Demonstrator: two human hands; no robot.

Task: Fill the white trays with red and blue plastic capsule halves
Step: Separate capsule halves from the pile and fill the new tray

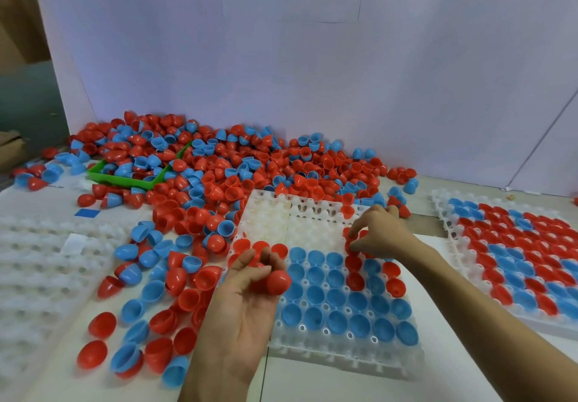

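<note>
Two hands worked the middle tray [312, 232]: right hand [380, 234] pinched a red half [351, 239] just under its fingertips, best seated open-side up, while left hand [250, 289] gripped spare red halves [277, 282].

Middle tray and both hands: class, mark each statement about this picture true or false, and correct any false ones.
1. The left hand holds a red capsule half. True.
2. The middle tray is completely filled. False: its far pockets are bare.
3. The right hand is over the middle tray's right side. True.
4. The green bin sits to the right of the middle tray. False: it lies far left, in the loose pile.
5. The right tray holds only blue halves. False: red and blue.
</note>
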